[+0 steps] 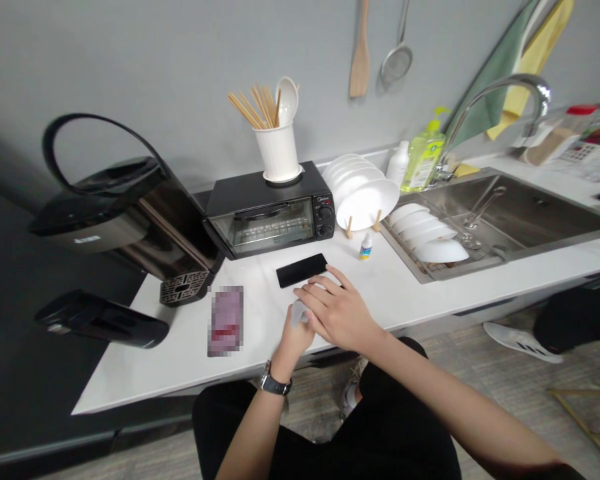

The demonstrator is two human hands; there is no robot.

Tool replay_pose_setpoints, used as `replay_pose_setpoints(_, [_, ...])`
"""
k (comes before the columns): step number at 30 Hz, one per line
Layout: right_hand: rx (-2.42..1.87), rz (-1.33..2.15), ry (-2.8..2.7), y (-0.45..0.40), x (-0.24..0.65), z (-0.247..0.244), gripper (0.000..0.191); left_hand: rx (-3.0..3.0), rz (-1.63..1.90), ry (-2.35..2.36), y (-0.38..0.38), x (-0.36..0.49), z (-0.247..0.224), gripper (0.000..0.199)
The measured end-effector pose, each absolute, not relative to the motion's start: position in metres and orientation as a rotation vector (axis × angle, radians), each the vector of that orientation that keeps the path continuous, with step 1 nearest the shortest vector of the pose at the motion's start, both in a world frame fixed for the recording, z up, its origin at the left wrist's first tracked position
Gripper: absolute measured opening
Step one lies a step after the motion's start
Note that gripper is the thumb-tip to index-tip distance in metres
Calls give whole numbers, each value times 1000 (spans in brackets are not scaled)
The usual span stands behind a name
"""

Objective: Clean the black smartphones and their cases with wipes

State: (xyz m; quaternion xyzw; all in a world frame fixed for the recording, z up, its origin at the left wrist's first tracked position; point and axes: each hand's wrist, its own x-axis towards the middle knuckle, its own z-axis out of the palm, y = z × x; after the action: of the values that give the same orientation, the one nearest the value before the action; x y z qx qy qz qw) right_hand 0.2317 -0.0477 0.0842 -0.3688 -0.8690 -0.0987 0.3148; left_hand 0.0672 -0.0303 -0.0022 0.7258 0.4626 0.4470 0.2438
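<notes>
A translucent piece [298,312] sits between your two hands, above the near edge of the table [140,373]. Your left hand [295,333] lies below it, with a wristwatch [276,380] behind at about 7 o'clock. Your right hand [337,308] comes in from 4 o'clock, thumb against the piece and fingers bent over your left. Your left grip is largely covered, so you cannot tell how narrow it is, nor which grip carries the piece.

Just beyond, at 12 o'clock, a flat black slab [300,271] lies on the table; one of your right fingertips overlaps its right end, and contact cannot be told. At 9 o'clock you have a purple, pixelated item [225,317], and further out a dark cylinder [105,321]. A small bottle [365,247] stands between 1 and 2 o'clock.

Past the slab, toward 11 o'clock, is a toaster oven [273,217], bearing a white cup [277,153] of chopsticks [257,108] and a white spoon [287,100]. A dark dispenser [145,227] stands at 10 o'clock. Near 1 o'clock, white plates [365,203] lean in a row; at 2 o'clock, bowls [425,233] rest in the sink [525,207].
</notes>
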Motion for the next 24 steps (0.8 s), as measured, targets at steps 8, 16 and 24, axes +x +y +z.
replay_pose_setpoints(8, [-1116,-160,-2167,-37,265,71,35,1765,1056,1242,-32,56,18,43])
replay_pose_setpoints(16, [-943,101,-1932,-40,246,70,41,1865,1024,1168,-30,83,14,39])
replay_pose_setpoints(24, [-929,-254,-2348,-35,255,91,26,1923,1042,1211,-32,65,17,37])
